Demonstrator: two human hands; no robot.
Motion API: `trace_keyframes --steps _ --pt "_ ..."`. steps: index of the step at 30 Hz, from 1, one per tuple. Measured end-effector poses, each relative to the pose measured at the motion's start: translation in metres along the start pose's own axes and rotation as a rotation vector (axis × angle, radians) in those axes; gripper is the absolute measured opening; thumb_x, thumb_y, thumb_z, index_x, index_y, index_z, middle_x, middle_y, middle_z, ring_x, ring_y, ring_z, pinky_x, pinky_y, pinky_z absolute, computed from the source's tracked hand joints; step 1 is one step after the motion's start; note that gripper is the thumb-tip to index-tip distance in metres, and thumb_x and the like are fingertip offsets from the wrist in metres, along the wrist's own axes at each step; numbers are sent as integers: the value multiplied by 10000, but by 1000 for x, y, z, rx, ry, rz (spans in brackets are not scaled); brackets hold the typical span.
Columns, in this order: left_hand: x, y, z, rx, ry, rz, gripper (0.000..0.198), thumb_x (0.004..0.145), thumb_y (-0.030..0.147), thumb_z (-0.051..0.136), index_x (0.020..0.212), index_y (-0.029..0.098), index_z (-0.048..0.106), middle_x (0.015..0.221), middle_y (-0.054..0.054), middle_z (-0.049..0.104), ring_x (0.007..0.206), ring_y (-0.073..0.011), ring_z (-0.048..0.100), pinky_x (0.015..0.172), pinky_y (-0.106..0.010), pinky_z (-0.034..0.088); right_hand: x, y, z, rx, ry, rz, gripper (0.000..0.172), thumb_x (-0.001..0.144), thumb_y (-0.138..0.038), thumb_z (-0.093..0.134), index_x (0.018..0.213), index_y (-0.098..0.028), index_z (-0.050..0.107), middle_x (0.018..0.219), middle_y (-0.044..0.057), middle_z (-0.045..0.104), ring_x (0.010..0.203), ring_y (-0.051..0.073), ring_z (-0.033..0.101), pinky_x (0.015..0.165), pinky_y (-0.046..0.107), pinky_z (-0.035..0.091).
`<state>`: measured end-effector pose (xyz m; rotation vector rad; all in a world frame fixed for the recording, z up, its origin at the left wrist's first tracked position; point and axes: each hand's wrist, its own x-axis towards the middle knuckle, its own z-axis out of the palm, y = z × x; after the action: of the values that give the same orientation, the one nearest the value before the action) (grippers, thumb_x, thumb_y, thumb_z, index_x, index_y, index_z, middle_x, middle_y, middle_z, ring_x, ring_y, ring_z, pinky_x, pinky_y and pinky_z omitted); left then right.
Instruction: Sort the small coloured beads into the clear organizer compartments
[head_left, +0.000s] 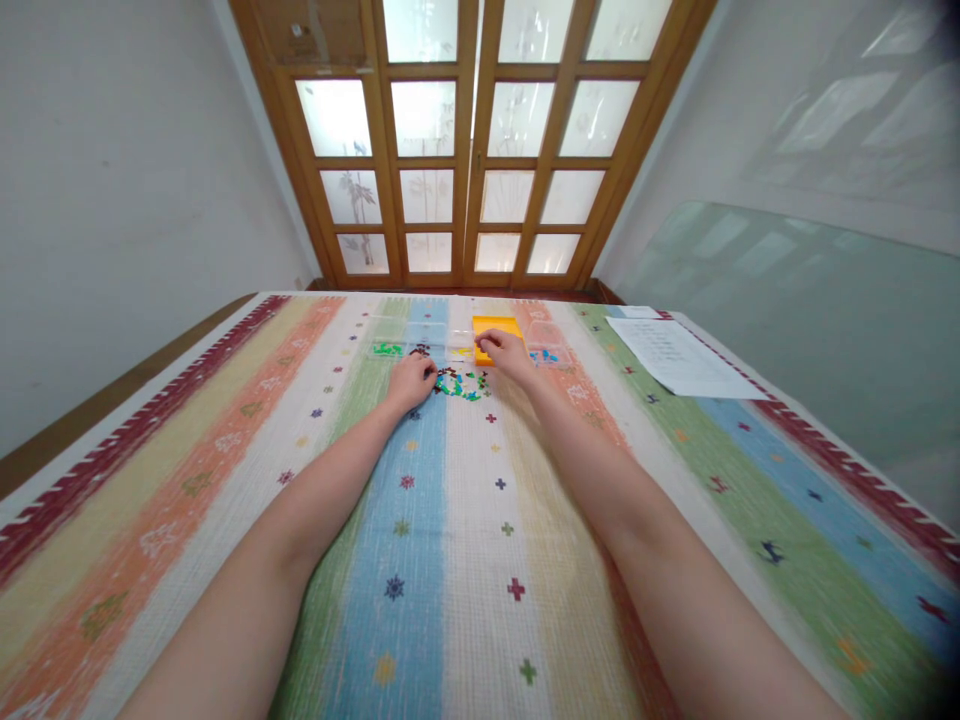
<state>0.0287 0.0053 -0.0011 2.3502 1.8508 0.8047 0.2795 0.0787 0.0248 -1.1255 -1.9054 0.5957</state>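
Observation:
A loose heap of small green, blue and dark pieces point(459, 384) lies on the striped tablecloth point(472, 520). At the heap's left edge is my left hand point(412, 382), its fingertips drawn together near some dark pieces; anything between them is too small to make out. My right hand point(507, 356) is over the front of a yellow tray point(496, 325), thumb and fingers pinched, and what they may hold is hidden. Behind my left hand, clear boxes contain green pieces point(387, 350) and dark red-brown pieces point(421, 349). Yellow bits point(460, 351) sit left of the tray, blue pieces point(546, 356) right of it.
White printed sheets point(679, 356) lie at the table's far right. A glass panel point(810, 290) leans along the right wall. Wooden doors with glass panes point(465, 150) stand beyond the table's far edge, and a cardboard box point(311, 32) shows at the upper left.

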Motion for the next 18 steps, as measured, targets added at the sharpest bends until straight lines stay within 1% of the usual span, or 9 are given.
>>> trace_keyframes --steps 3,7,10,12,15,18 --pt "0 0 0 5 6 5 147 944 253 603 910 213 741 999 -78 694 989 -240 623 906 -361 470 -4 -12 -5 -141 -171 -20 213 933 -202 588 994 -169 789 976 58 787 888 194 689 827 281 505" --pt "0 0 -1 9 -1 14 158 949 249 593 911 212 742 999 -78 695 986 -236 625 903 -362 470 -16 -28 7 -351 -283 -84 225 947 -159 599 1026 -183 808 1050 75 790 963 215 689 853 276 479" --pt "0 0 -1 11 -5 5 161 950 255 593 921 213 746 1004 -79 695 987 -234 624 911 -363 470 -26 -38 20 -493 -295 -109 248 974 -166 586 1083 -180 808 1114 115 772 1020 236 682 886 286 467" --pt "0 0 -1 12 -4 2 161 950 261 595 921 215 747 1003 -78 694 987 -235 624 915 -364 469 -30 -41 27 -560 -282 -127 258 1001 -192 567 1106 -177 802 1118 135 755 1040 246 671 891 296 461" --pt "0 1 -1 15 -5 -2 157 949 265 601 927 218 749 1011 -78 694 993 -238 624 919 -366 469 -32 -42 33 -612 -282 -134 267 1027 -224 544 1086 -178 801 1086 143 735 1038 248 658 874 300 458" --pt "0 1 -1 21 -10 -10 153 948 269 609 939 220 753 1022 -79 695 1005 -242 625 926 -369 471 -31 -40 36 -617 -268 -98 257 1029 -219 544 1073 -176 793 1088 139 731 1029 240 652 873 295 456"
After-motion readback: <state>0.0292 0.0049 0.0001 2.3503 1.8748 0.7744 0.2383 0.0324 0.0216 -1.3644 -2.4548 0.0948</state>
